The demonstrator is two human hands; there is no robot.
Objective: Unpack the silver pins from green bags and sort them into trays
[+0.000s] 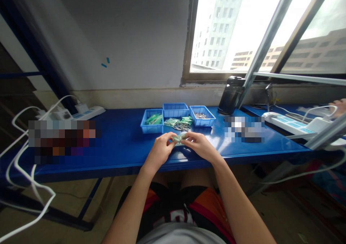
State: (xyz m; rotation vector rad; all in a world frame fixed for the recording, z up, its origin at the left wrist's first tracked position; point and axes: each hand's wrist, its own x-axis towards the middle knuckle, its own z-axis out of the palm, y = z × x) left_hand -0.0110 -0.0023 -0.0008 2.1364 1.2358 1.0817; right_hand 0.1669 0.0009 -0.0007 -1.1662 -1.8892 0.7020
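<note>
Between my two hands is a small clear-and-green plastic bag (178, 138), held just above the blue table. My left hand (161, 146) pinches its left side, and my right hand (199, 145) pinches the right side. What the bag contains is too small to make out. Just beyond my hands lies a pile of metal pins (181, 126) with green packets (186, 120) around it. A blue bin (152, 129) on the left holds more green packets. In the right blue bin (202, 122) are many small metal pieces. The middle blue bin (175, 108) stands behind the pile.
A black flask (231, 95) stands by the window at the back right. White power strips (89, 113) with cables sit at the left and right. Blurred patches hide items at both sides of the blue table (119, 139). Another person's hand (339, 105) shows at far right.
</note>
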